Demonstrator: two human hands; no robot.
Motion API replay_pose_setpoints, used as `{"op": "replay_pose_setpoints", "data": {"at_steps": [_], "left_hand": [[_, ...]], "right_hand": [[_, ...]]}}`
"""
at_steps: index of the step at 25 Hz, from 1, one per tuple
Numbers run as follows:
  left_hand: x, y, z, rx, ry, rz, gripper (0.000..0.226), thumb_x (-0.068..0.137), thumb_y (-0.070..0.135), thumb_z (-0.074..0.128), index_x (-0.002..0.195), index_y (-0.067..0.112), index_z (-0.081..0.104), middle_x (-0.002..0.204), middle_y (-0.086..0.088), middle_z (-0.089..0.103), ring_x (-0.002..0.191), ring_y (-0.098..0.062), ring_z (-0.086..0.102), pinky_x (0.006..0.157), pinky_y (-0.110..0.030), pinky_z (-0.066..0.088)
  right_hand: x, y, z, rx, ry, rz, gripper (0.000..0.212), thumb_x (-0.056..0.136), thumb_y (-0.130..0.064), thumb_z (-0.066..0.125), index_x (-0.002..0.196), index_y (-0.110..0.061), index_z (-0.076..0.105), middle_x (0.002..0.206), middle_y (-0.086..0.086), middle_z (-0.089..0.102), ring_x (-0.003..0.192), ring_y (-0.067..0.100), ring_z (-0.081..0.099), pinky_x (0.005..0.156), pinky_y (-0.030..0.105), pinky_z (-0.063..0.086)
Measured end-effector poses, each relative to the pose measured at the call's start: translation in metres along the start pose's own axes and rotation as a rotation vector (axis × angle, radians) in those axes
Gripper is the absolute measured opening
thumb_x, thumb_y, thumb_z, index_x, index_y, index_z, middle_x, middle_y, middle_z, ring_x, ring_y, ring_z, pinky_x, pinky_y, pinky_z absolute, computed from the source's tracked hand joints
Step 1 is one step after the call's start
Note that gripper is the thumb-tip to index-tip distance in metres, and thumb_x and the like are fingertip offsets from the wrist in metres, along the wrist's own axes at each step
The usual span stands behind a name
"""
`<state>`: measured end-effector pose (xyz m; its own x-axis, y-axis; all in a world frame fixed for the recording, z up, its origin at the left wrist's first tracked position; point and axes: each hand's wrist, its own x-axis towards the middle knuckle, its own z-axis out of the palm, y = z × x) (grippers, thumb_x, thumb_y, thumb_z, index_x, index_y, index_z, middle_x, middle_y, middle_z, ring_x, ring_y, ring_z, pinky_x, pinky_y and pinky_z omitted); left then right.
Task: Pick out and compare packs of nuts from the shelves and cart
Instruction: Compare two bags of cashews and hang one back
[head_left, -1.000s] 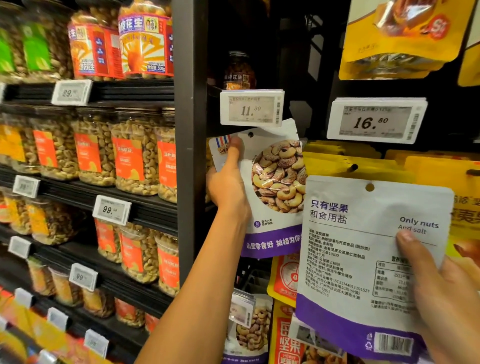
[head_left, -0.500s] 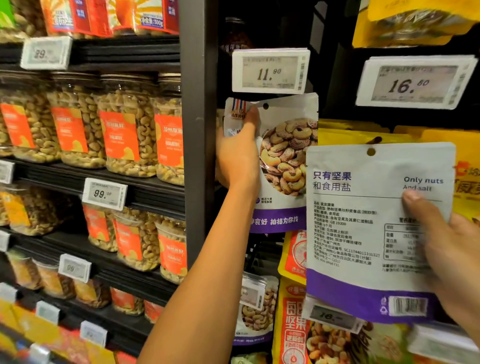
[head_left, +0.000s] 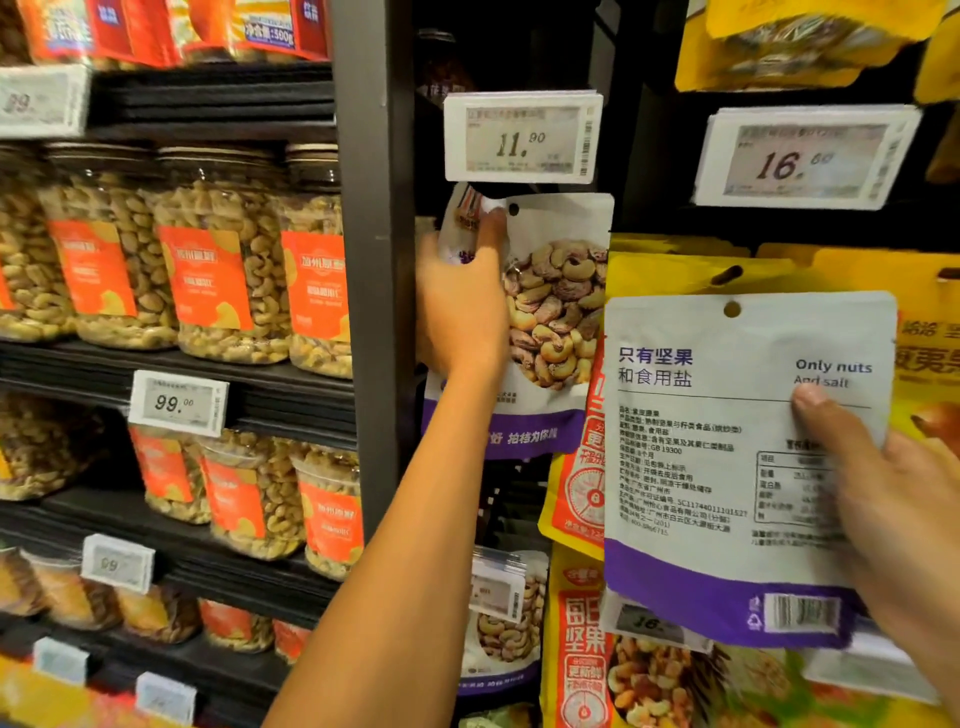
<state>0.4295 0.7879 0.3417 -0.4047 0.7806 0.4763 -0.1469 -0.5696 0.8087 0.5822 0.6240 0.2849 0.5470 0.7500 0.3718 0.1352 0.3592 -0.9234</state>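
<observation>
- My left hand (head_left: 462, 306) reaches up to the rack, fingers curled round the left edge of the hanging cashew pack (head_left: 561, 312), forefinger laid up its front, just below the 11.90 price tag (head_left: 522, 137).
- My right hand (head_left: 893, 499) pinches the white-and-purple pack (head_left: 717, 441) at its right edge, thumb pressed on the printed back facing me.
- That pack sits right of and lower than the hanging one, in front of yellow packs (head_left: 675, 270).
- Cashew jars (head_left: 218, 280) line the shelves at left.
</observation>
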Motion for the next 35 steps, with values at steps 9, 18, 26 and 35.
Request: {"op": "replay_pose_setpoints", "data": {"at_steps": [9,18,26,35], "left_hand": [[-0.019,0.001,0.002,-0.133,0.103,-0.014,0.016,0.076,0.033,0.075,0.071,0.029,0.060,0.067,0.011,0.067,0.068,-0.008,0.068,0.065,-0.031,0.056],[-0.009,0.004,0.012,-0.100,0.175,-0.104,0.021,0.078,0.041,0.072,0.070,0.032,0.054,0.069,0.016,0.061,0.071,-0.004,0.062,0.067,-0.027,0.050],[0.005,-0.017,0.007,-0.008,0.038,-0.086,0.019,0.081,0.026,0.070,0.073,0.033,0.055,0.085,0.009,0.063,0.092,-0.021,0.065,0.081,-0.039,0.054],[-0.011,-0.008,0.006,-0.596,-0.044,-0.154,0.016,0.077,0.009,0.073,0.090,0.016,0.066,0.080,0.003,0.075,0.080,-0.016,0.072,0.065,-0.026,0.058]], "right_hand": [[-0.003,-0.001,-0.003,0.065,-0.004,0.048,0.019,0.085,-0.036,0.057,0.078,-0.022,0.068,0.067,-0.007,0.074,0.054,0.012,0.070,0.037,0.021,0.049],[0.000,-0.006,0.003,0.070,-0.038,0.116,0.017,0.068,-0.046,0.059,0.065,-0.036,0.072,0.068,-0.002,0.074,0.054,0.018,0.070,0.037,0.024,0.050],[0.005,-0.002,0.003,0.042,-0.046,0.119,0.019,0.066,-0.048,0.058,0.070,-0.035,0.073,0.072,-0.001,0.075,0.058,0.018,0.071,0.040,0.025,0.051],[0.009,-0.004,0.001,0.065,0.020,0.066,0.015,0.070,-0.044,0.059,0.066,-0.040,0.072,0.065,-0.006,0.073,0.052,0.015,0.069,0.037,0.023,0.049]]}}
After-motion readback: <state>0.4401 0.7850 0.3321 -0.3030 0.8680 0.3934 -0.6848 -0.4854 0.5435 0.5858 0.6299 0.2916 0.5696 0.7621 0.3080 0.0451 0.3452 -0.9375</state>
